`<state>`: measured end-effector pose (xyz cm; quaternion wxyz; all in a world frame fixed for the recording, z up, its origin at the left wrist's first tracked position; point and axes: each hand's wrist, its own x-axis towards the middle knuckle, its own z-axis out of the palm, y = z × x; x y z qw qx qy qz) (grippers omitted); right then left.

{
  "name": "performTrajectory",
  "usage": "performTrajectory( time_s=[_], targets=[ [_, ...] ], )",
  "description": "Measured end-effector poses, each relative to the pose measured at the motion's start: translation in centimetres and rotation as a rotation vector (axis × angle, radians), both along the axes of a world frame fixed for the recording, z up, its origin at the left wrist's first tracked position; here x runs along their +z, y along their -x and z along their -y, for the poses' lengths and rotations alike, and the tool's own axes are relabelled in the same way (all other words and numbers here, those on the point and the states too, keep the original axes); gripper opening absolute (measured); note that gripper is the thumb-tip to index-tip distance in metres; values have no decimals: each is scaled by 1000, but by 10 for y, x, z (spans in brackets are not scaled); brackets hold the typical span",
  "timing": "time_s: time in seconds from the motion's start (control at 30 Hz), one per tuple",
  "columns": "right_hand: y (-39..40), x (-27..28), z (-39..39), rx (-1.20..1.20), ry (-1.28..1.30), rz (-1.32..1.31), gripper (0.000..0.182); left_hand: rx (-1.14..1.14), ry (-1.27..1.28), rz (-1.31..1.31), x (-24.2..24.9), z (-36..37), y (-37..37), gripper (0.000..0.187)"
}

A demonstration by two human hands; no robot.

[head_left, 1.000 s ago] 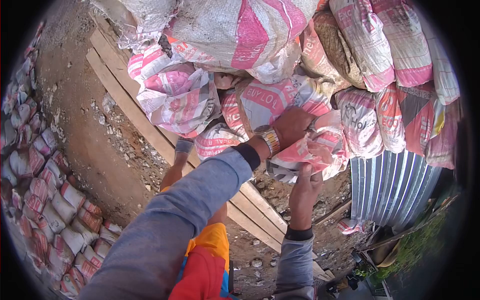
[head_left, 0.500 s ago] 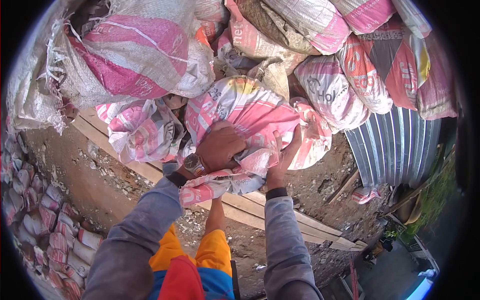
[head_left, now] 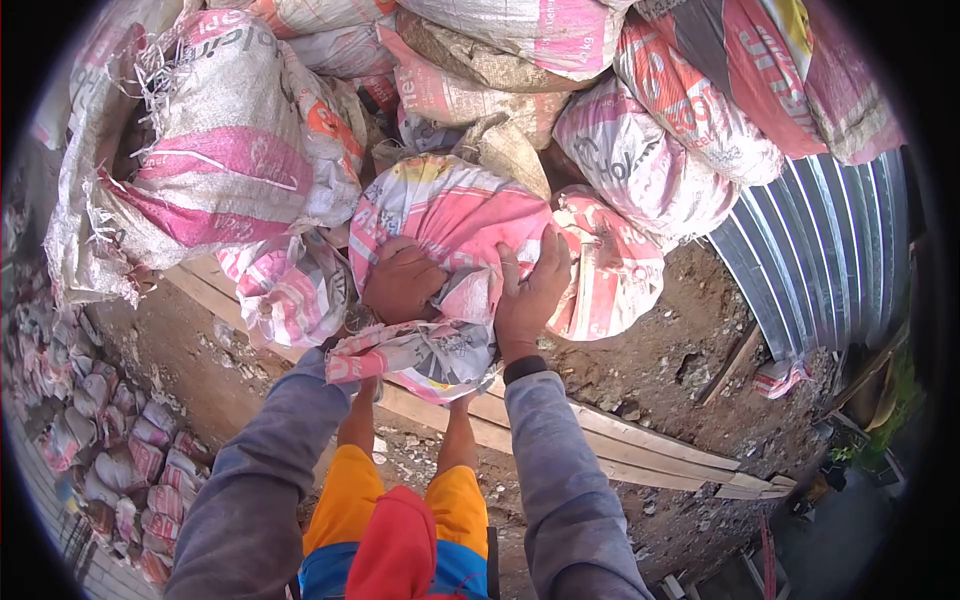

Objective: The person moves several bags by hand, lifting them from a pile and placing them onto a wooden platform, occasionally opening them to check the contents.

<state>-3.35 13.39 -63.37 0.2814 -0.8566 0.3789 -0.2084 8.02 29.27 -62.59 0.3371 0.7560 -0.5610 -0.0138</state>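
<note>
- The pink-and-white sack (head_left: pixel 460 215) sits at the frame's centre, its loose end (head_left: pixel 425 355) flopping toward the legs.
- The left hand's (head_left: pixel 405 280) grip curls over the sack's near left part; its fingertips are hidden, so I cannot tell whether it is closed on cloth.
- The right hand's (head_left: pixel 535 295) grip is wide, thumb and fingers spread against the sack's right side.
- That flat contact could slide on the smooth fabric, letting the sack roll; creased cloth could tear if pulled hard.
- The loose end could catch underfoot or spill contents, if it is untied.
- The red-white sack (head_left: pixel 610 270) crowds the right side; a bulky white sack (head_left: pixel 215 140) crowds the upper left.
- Open room: bare ground (head_left: pixel 690 345) right of centre, bounded by planks (head_left: pixel 640 455) below and corrugated sheet (head_left: pixel 820 240) at upper right.
</note>
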Motion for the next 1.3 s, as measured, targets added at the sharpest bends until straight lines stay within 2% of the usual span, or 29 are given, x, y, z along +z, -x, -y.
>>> performTrajectory(
  time_s=[0.07, 0.13, 0.17, 0.2, 0.23, 0.27, 0.3, 0.33, 0.37, 0.4, 0.47, 0.53, 0.57, 0.6, 0.67, 0.7, 0.77, 0.8, 0.83, 0.87, 0.9, 0.93, 0.97, 1.0, 1.07, 1.13, 1.2, 1.27, 1.3],
  targets=[
    [5, 0, 6, 4, -33, 3, 69, -22, -28, 0, -7, -1, -2, 38],
    [17, 0, 7, 128, -49, 75, 73, -18, -164, -43, -8, -5, -3, 42],
    [26, 18, 0, 128, -33, 169, 77, 37, -156, -29, 0, -1, -1, 42],
    [42, 43, -12, 127, -29, 183, 77, 131, -217, -156, 3, 3, -6, 42],
    [63, 72, -31, 282, -4, 236, 75, 226, -281, -294, 5, 8, -10, 42],
    [74, 90, -47, 438, 22, 283, 73, 451, -87, -764, 40, 29, -14, 49],
    [76, 97, -62, 628, 48, 162, 69, 582, -23, -681, 50, 35, -38, 54],
    [83, 104, -80, 820, 59, 28, 66, 511, -258, -411, 65, 40, -57, 48],
    [72, 100, -84, 863, 68, -1, 60, 443, -478, -70, 80, 45, -76, 47],
    [50, 116, -79, 784, 116, -23, 60, 371, -618, 247, 93, 49, -95, 51],
    [11, 111, -58, 555, 215, -7, 58, 371, -683, 278, 77, 51, -105, 48],
    [-14, 81, -26, 435, 328, -18, 35, 362, -748, 390, 53, 49, -137, 46],
    [-17, 66, -19, 394, 389, -16, 29, 345, -537, 525, 34, 37, -143, 36],
    [-18, 43, -17, 359, 414, -142, 28, 348, -544, 514, 47, 23, -125, 36],
    [-21, 9, -9, 403, 358, -135, 30, 444, -18, -37, 86, -6, -69, 32],
    [-24, 12, -11, 386, 323, -196, 32, 483, 248, -308, 104, -23, -44, 32],
    [-35, 21, -6, 385, 238, -299, 37, 436, 269, -282, 82, -74, -4, 41],
    [-37, 30, -5, 389, 175, -348, 38, 487, 179, -517, 73, -100, 26, 43],
    [-38, 37, -3, 395, 160, -379, 40, 539, 37, -535, 65, -127, 60, 42],
    [-38, 43, -2, 404, 144, -413, 41, 531, 35, -536, 47, -153, 96, 43],
    [-34, 53, -6, 389, 103, -408, 45, 524, -86, -673, 37, -179, 132, 45],
    [-29, 62, -11, 378, 57, -406, 49, 558, -214, -980, 45, -200, 164, 47],
    [-23, 65, -14, 356, 76, -403, 53, 535, -307, -1019, 52, -222, 189, 48],
    [-17, 66, -18, 328, 96, -403, 57, 490, -465, -941, 76, -233, 196, 50],
    [-11, 74, -30, 286, 89, -384, 59, 540, -355, -1145, 39, -266, 248, 53],
    [1, 84, -47, 229, 76, -367, 62, 521, -336, -1240, 44, -279, 251, 56],
    [22, 95, -67, 140, 70, -49, 65, 524, -332, -1203, 54, -281, 227, 54],
    [56, 99, -91, 92, -159, 156, 68, 433, -611, -1018, 86, -268, 181, 49],
    [77, 102, -108, 18, -181, 151, 69, 436, -629, -907, 50, -281, 188, 44]
  ],
)
